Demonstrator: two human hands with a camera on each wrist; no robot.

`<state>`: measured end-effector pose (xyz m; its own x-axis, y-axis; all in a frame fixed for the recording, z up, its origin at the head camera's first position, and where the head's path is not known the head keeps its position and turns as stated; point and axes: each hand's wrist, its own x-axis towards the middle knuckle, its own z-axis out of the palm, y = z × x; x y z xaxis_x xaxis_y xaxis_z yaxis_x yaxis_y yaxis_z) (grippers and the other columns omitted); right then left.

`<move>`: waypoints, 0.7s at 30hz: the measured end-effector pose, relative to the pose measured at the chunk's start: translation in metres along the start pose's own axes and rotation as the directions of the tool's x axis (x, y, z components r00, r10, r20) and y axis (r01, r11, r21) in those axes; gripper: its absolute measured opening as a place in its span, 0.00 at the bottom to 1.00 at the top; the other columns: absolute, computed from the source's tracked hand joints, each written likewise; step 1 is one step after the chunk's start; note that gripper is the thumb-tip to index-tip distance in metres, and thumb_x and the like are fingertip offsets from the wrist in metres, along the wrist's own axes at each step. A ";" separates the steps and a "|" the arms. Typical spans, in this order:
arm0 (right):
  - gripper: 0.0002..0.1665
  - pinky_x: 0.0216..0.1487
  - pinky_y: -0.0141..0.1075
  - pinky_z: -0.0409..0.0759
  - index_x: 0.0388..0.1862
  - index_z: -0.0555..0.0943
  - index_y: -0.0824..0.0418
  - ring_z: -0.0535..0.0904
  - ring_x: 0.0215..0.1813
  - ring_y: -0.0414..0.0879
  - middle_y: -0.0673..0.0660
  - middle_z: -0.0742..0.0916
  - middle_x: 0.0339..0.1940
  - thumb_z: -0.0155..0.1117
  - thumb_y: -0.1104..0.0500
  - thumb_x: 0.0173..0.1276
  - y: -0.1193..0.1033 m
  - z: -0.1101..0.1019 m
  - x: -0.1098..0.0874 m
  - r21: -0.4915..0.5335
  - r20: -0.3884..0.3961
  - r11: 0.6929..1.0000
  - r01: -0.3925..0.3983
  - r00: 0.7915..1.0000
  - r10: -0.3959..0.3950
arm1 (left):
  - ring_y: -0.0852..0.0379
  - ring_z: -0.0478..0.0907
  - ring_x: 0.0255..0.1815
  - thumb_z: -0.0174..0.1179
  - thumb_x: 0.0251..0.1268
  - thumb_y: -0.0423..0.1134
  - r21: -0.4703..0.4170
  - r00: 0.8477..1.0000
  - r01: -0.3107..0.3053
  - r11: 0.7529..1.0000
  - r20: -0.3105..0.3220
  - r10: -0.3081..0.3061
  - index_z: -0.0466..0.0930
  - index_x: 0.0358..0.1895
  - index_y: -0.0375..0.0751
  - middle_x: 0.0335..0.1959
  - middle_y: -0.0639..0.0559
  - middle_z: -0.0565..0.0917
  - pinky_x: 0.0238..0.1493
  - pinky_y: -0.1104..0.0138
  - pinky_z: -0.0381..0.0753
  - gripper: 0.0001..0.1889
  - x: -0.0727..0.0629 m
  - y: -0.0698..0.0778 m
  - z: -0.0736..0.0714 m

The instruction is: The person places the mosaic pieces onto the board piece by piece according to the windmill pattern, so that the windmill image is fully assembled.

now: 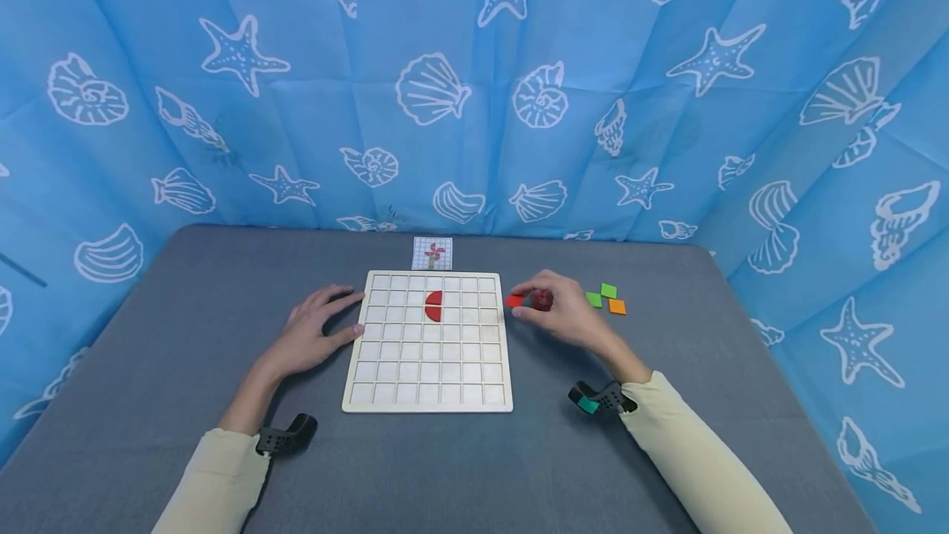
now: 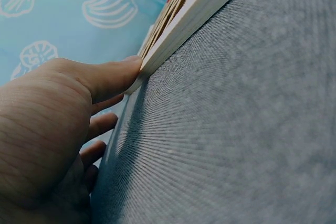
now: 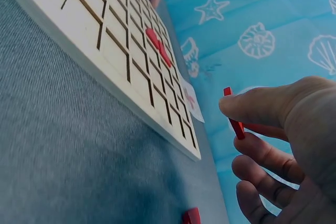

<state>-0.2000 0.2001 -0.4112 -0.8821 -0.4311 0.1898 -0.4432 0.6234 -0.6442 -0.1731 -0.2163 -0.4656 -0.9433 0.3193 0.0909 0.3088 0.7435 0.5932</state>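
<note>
A white gridded board lies in front of me with two red quarter-round tiles, an upper one and a lower one, in its upper middle cells. My left hand rests at the board's left edge, fingers spread; in the left wrist view its thumb touches the board's side. Just off the right edge, my right hand pinches a red tile between thumb and forefinger. Its shape is hard to tell edge-on. More red pieces lie under that hand, partly hidden.
A small card with a red and green pinwheel picture lies behind the board. To the right of my right hand are two green tiles and an orange tile. A blue shell-patterned curtain stands behind the grey table.
</note>
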 end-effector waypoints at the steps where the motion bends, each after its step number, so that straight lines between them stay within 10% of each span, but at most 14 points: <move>1: 0.16 0.34 0.39 0.70 0.50 0.88 0.61 0.74 0.34 0.51 0.61 0.83 0.41 0.76 0.61 0.64 -0.001 0.001 0.002 0.001 0.008 1.000 0.005 1.000 -0.005 | 0.30 0.49 0.78 0.62 0.73 0.52 0.002 1.000 0.001 1.000 0.001 -0.001 0.69 0.75 0.42 0.75 0.35 0.63 0.67 0.30 0.45 0.32 0.000 0.001 0.000; 21: 0.16 0.41 0.41 0.78 0.52 0.88 0.63 0.80 0.40 0.51 0.58 0.84 0.44 0.74 0.63 0.65 -0.016 0.028 0.030 0.044 0.126 0.994 0.099 0.987 -0.104 | 0.30 0.50 0.78 0.63 0.73 0.51 0.003 1.000 0.005 1.000 -0.009 -0.005 0.70 0.74 0.41 0.75 0.35 0.64 0.67 0.30 0.46 0.32 0.001 0.000 0.000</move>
<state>-0.2152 0.1588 -0.4161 -0.8042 -0.5722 0.1606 -0.5210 0.5486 -0.6539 -0.1739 -0.2157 -0.4654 -0.9459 0.3101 0.0955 0.3045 0.7468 0.5912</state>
